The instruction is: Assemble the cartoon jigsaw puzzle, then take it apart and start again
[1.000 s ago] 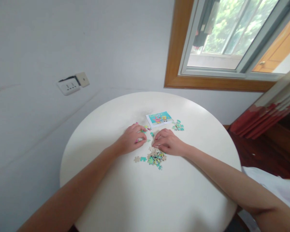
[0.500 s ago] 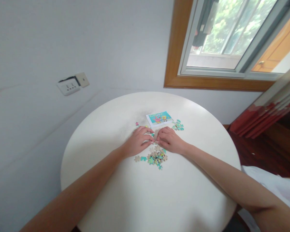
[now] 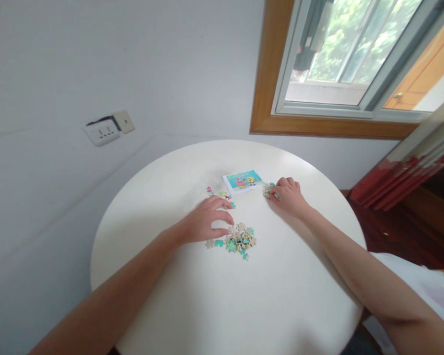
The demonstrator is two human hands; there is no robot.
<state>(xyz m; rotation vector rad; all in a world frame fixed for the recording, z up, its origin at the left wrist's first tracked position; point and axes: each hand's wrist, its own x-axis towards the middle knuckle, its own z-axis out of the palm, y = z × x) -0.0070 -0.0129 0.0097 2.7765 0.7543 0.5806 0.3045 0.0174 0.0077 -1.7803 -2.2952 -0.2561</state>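
My left hand (image 3: 206, 221) rests on the round white table (image 3: 192, 305) with its fingers spread, thumb beside a heap of loose puzzle pieces (image 3: 237, 240). A few more pieces (image 3: 219, 193) lie just beyond its fingertips. My right hand (image 3: 288, 195) lies further right, fingers curled over a small cluster of teal pieces (image 3: 269, 190); whether it grips one is hidden. A small picture card (image 3: 243, 181) with a cartoon print lies flat between the two hands, toward the far side.
The table stands against a white wall with a socket plate (image 3: 102, 132). A wood-framed window (image 3: 318, 125) is at the back right. Red-trimmed curtain (image 3: 410, 167) and dark floor lie to the right of the table's edge.
My right hand has left the spot beside the left hand and moved right and away to the teal cluster. My left hand has drawn slightly back toward the heap.
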